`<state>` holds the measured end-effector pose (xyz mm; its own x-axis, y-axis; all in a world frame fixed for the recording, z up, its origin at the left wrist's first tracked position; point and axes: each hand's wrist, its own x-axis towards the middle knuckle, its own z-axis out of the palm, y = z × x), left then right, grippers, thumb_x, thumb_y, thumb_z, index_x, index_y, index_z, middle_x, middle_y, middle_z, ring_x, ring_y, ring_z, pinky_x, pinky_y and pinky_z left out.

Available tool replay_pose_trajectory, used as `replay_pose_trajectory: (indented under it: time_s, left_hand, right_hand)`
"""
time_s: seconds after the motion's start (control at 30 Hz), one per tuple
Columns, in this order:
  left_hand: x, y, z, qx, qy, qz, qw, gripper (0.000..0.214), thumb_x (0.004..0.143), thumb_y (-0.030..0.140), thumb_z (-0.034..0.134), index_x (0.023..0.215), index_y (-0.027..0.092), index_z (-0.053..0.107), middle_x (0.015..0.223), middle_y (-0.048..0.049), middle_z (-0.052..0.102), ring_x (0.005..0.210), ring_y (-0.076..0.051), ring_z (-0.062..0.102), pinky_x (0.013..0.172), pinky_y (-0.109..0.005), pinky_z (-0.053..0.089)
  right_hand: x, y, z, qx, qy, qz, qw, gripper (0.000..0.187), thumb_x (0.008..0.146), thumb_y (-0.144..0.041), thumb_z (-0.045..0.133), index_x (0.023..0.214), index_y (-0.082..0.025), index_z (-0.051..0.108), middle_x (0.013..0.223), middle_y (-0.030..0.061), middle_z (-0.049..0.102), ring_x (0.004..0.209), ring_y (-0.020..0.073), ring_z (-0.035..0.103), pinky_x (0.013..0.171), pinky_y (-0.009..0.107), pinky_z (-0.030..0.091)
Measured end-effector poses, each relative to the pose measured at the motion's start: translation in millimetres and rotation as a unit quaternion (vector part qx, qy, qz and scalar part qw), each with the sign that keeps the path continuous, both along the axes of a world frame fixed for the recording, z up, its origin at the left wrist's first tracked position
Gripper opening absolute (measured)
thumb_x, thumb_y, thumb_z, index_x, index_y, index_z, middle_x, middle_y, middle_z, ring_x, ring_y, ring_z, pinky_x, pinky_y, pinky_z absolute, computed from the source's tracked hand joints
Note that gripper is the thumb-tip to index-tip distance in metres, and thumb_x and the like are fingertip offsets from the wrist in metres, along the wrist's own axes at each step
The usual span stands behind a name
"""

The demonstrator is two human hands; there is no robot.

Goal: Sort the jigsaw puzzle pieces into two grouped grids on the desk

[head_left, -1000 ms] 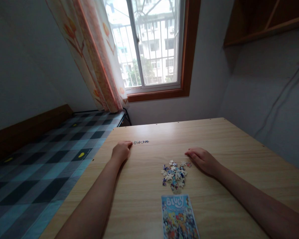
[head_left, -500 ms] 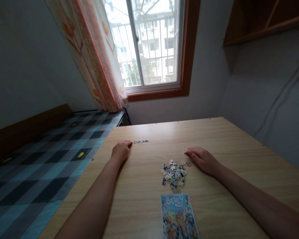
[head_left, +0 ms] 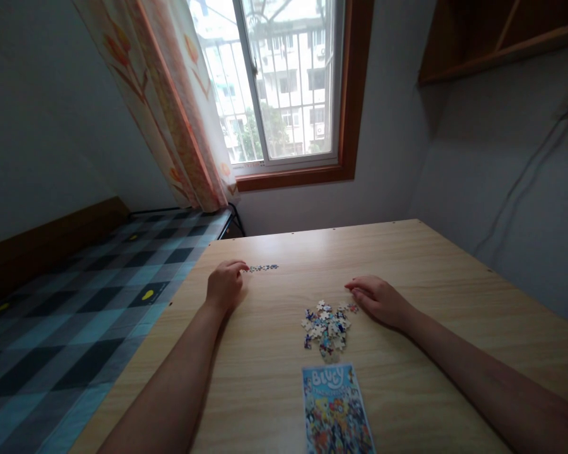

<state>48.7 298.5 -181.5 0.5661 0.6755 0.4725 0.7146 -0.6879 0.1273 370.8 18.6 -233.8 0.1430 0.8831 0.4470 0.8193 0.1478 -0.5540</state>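
Observation:
My left hand point(head_left: 224, 284) rests on the wooden table point(head_left: 435, 265) with its fingers curled, its fingertips at the left end of a short joined row of puzzle pieces point(head_left: 264, 268). My right hand point(head_left: 377, 301) lies palm down, fingers together and bent, touching the right edge of a loose pile of puzzle pieces point(head_left: 325, 323). A colourful picture card reading "Bluey" point(head_left: 337, 408) lies flat below the pile, near the table's front edge.
A bed with a blue and black checked cover point(head_left: 76, 309) stands left of the table. A window point(head_left: 284, 82) with a patterned curtain point(head_left: 165, 107) is ahead. A wooden shelf point(head_left: 497, 38) hangs at the upper right, over grey walls.
Both hands stay where they were on the table. The view has shifted slightly, so everything sits a little further left and higher in the picture.

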Motion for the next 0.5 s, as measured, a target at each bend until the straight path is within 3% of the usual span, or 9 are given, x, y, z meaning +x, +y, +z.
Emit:
replay_pose_trajectory:
  time_s: [0.33, 0.5]
  left_hand:
    - [5.9, -14.2, 8.0, 0.033, 0.012, -0.043, 0.998, 0.029, 0.081, 0.013, 0.047, 0.079, 0.022, 0.075, 0.099, -0.0045, 0.076, 0.096, -0.021, 0.067, 0.089, -0.03, 0.052]
    - [27.0, -30.4, 14.1, -0.06, 0.149, -0.071, 0.985, 0.024, 0.078, 0.015, 0.049, 0.069, 0.023, 0.07, 0.081, -0.0038, 0.074, 0.079, -0.02, 0.065, 0.072, -0.029, 0.047]
  right_hand:
    - [-3.8, -1.8, 2.2, 0.029, -0.029, 0.026, 0.999, 0.024, 0.092, -0.021, 0.056, 0.108, -0.021, 0.075, 0.107, 0.0098, 0.074, 0.108, 0.0246, 0.067, 0.097, 0.04, 0.052]
    - [-2.1, -2.0, 0.4, 0.027, -0.058, 0.043, 0.997, 0.026, 0.092, -0.019, 0.057, 0.11, -0.022, 0.074, 0.11, 0.0101, 0.074, 0.113, 0.0257, 0.065, 0.101, 0.043, 0.05]
